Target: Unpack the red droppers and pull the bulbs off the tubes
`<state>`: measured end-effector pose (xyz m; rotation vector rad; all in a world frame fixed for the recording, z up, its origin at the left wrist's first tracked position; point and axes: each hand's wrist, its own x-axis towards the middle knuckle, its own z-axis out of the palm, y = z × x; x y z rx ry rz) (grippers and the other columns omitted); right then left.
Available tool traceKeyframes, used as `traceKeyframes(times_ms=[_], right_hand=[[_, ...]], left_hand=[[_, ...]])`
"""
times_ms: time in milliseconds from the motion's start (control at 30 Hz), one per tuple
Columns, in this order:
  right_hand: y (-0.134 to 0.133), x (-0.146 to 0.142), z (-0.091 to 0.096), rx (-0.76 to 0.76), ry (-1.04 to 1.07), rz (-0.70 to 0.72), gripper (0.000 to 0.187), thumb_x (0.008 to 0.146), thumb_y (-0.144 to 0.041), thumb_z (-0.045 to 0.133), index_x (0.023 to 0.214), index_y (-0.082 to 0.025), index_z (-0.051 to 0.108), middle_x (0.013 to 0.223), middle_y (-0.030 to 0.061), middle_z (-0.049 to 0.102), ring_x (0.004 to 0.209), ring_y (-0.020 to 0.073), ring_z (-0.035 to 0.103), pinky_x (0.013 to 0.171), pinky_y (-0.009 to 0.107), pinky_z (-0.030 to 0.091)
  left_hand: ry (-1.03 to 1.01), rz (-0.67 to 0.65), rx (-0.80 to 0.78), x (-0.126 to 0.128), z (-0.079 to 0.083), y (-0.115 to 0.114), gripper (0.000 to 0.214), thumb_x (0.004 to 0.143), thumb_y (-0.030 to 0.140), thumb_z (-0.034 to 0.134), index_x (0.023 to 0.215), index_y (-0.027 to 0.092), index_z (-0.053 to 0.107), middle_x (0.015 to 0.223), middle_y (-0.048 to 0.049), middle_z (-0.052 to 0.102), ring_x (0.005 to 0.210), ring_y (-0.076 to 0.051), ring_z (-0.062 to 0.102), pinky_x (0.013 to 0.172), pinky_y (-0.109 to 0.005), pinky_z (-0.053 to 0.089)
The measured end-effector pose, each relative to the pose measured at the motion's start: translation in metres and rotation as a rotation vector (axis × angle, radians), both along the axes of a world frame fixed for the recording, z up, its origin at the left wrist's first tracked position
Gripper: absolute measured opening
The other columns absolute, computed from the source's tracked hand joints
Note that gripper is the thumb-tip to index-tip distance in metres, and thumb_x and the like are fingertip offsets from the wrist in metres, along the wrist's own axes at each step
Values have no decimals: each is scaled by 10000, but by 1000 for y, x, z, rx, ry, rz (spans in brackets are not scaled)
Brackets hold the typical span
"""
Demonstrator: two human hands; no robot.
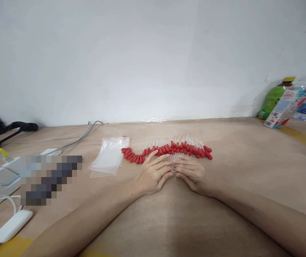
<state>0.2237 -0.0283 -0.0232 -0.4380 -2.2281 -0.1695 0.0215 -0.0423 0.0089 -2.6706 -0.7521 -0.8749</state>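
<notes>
L hand point(154, 172) and R hand point(192, 170): fingers bent, tips nearly meeting at slim, clear, plastic-looking tubes point(176, 156); can't tell if gripped. Tubes sit just nearside of pale-stemmed, red-bulbed droppers point(163, 149). Prob. best: light, even pressure w/ both, tube ends level.

Green bottle point(273, 99) near wall point(142, 60), right; grey cable point(82, 137) left.

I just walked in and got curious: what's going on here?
A person's left hand and right hand are close together, holding some thin clear tubes between them. Just beyond lie many red-ended pieces in an uneven row, with clear plastic bags at the row's left end.
</notes>
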Motion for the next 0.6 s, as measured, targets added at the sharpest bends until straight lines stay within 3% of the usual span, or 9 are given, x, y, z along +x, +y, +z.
traceKeyframes(times_ms=[367,500,600], right_hand=[[-7,4,5,98,-23,-2,184,823,-109,486,960,-150,602,950,89,673,1017,173,579,950,379,450],[-6,9,2,152,-46,18,261,811,-79,493,1054,-136,568,1025,101,651,1076,179,542,979,404,421],[-2,20,0,141,-31,10,339,813,-67,478,1134,-164,530,1069,82,635,1097,185,526,971,433,416]], left_hand=[[74,-6,-82,-1,6,-5,183,874,211,430,856,178,609,1015,-17,671,1157,-198,486,1095,-486,64],[80,-22,-71,-4,5,-4,182,876,214,432,830,170,603,1017,-18,670,1169,-196,472,1094,-474,74],[60,0,-77,-12,3,-1,192,882,196,415,832,170,598,1024,-22,665,1163,-200,473,1068,-470,157]])
